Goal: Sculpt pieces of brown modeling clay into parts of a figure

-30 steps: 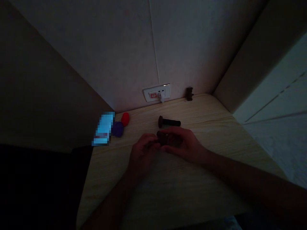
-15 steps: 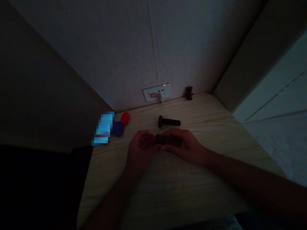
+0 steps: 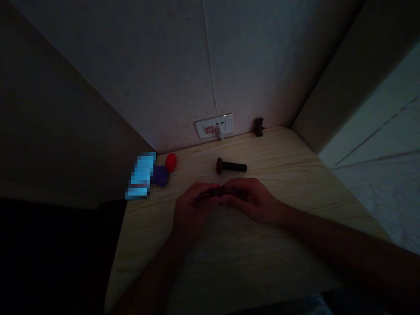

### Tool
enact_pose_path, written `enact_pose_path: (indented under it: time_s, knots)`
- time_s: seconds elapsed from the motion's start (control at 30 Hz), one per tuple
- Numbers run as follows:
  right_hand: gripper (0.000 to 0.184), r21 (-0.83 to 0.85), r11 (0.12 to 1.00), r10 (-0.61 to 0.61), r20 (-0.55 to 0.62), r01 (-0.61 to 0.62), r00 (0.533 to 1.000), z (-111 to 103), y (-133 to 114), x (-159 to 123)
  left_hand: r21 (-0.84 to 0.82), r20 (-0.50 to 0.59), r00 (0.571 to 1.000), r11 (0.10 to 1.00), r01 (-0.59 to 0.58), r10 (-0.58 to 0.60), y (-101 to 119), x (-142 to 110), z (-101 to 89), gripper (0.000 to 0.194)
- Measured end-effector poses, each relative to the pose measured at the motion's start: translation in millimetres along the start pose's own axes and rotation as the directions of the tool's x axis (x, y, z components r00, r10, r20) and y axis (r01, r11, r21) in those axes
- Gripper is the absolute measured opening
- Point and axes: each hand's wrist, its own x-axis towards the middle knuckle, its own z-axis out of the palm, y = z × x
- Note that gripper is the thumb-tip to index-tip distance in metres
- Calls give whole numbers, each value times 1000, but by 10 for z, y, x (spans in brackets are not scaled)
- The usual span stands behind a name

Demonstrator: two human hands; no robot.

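Note:
Between my hands is a small dark brown piece [image 3: 216,191], mostly covered by fingers, so its exact kind does not show. My left hand [image 3: 194,208] is closed on its left end, thumb in front and fingers behind. From the other side, my right hand [image 3: 254,199] pinches it, and the fingertips of both hands nearly meet. Just beyond them on the wooden tabletop [image 3: 249,258] lies a hammer-shaped object [image 3: 232,166] with a brown head to the left and a black shaft to the right.
A red lump [image 3: 171,162] and a purple lump [image 3: 160,176] sit at the back left beside a bright pixelated rectangle [image 3: 141,175]. Against the wall stands a small dark brown figure [image 3: 259,127]. A wall socket [image 3: 213,126] holds a white plug. Lighting is dim.
My left fingers, curled and loose before, have closed onto the left end of the dark brown piece. My right hand has barely moved. The things on the table have stayed put.

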Motion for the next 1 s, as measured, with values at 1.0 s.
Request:
enact_pose_path:
  time_s: [1.0]
  knots:
    - [17, 280, 960, 40, -120, -4, 992, 35, 60, 62, -193, -20, 991, 973, 129, -135, -107, -2, 38, 23]
